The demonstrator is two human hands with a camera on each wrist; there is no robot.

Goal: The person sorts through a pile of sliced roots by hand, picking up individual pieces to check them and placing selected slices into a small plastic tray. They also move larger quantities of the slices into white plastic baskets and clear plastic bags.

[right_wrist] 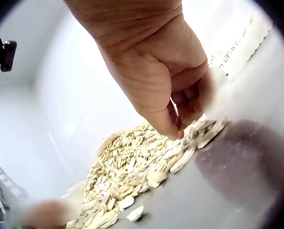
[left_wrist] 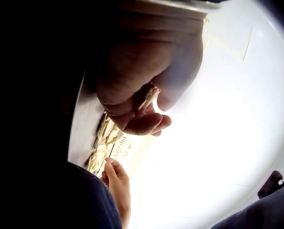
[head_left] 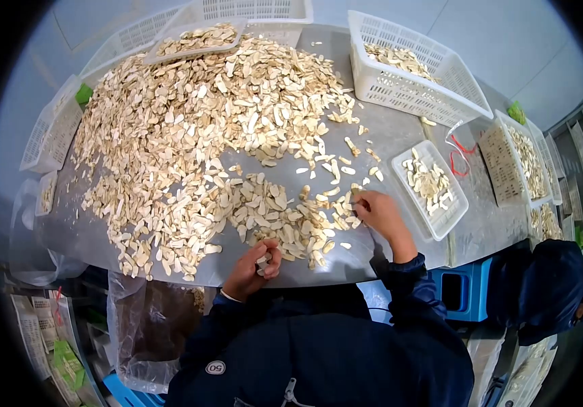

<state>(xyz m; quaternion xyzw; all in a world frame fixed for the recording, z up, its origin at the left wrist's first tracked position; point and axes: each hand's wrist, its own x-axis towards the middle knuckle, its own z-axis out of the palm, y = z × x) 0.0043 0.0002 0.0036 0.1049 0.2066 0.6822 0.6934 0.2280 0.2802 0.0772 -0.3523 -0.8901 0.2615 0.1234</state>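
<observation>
On grey table (head_left: 396,129) | pale wall (right_wrist: 13,114) | left fingers (left_wrist: 143,125) grip slice (left_wrist: 149,98) | right fingers' (head_left: 367,202) grip unclear

The only characters that can be made out are on the dark blue jacket (head_left: 325,363) of the person at the near edge of the table (head_left: 291,277): a small pale oval badge (head_left: 215,367) on it bears what looks like the number "50", upside down in the head view. Beyond the table's near left corner, white panels (head_left: 29,329) carry rows of small dark marks, too small to tell as print or holes, and a green packet (head_left: 68,363) has pale markings that cannot be read. Neither wrist view shows any legible lettering.
</observation>
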